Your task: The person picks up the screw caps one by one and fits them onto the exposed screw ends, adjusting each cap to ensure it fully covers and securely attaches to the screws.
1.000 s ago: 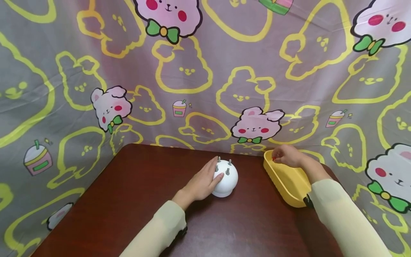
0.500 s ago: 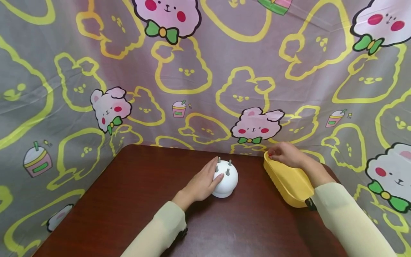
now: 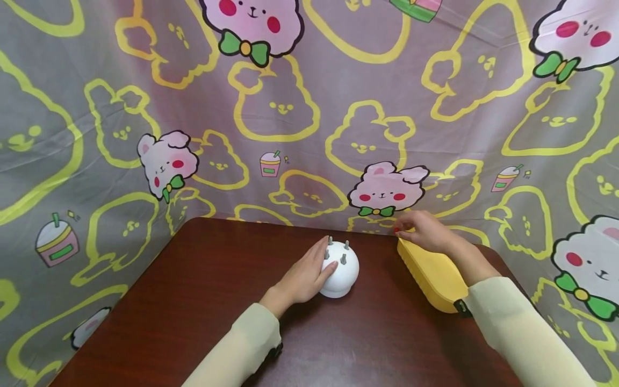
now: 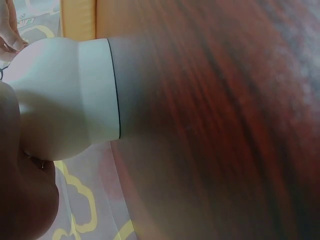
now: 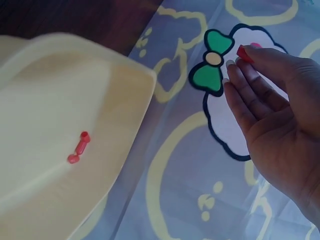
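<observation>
A white ball-shaped object on a short round base stands on the table, with several grey threaded studs sticking up from its top. My left hand holds its left side, thumb over the front and fingers behind. In the left wrist view the white body fills the left part, its base on the wood. My right hand is raised over the far end of the yellow tray. Between its thumb and index finger it pinches a small red piece, partly hidden by the fingertips.
Inside the tray, several small red pieces lie close together near the wall. The dark brown table ends at a patterned cloth that hangs behind and at both sides.
My right hand has lifted the red piece from inside the tray and moved it up and left to the tray's far end. The left hand and white object stay put.
</observation>
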The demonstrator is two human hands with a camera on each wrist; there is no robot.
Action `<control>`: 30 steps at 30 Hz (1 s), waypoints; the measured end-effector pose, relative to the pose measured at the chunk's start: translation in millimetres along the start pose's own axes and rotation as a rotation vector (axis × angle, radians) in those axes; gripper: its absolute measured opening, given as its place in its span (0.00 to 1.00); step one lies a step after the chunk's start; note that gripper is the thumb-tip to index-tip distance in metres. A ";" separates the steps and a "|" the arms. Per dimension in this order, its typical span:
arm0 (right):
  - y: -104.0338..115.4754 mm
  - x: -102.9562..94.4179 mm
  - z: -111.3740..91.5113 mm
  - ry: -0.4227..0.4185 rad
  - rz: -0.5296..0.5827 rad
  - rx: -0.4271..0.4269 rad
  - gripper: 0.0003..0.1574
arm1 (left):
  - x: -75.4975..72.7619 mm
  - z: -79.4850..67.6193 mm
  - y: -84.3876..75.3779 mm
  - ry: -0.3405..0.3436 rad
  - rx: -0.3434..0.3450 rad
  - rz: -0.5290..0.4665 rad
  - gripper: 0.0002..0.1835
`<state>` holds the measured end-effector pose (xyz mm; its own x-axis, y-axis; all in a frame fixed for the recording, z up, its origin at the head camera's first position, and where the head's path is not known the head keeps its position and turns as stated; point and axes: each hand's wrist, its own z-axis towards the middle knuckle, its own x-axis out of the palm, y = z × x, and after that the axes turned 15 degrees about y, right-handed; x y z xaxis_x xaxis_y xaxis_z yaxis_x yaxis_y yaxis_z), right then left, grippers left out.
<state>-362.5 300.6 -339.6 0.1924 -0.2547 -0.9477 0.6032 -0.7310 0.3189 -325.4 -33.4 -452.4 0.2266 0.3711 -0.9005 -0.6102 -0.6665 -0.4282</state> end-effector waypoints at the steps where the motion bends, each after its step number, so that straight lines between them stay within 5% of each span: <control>1: 2.1 0.2 1.0 -0.004 0.001 -0.007 0.03 | -0.1 -0.2 0.0 0.002 -0.001 0.000 0.41; 30: 42.7 13.0 32.5 -0.049 0.051 -0.133 0.08 | 1.8 1.2 2.2 -0.012 0.006 0.006 0.41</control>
<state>-359.5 245.5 -337.9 0.1899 -0.3223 -0.9274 0.6913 -0.6268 0.3594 -327.2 -33.4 -454.8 0.2139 0.3743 -0.9023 -0.6160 -0.6653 -0.4219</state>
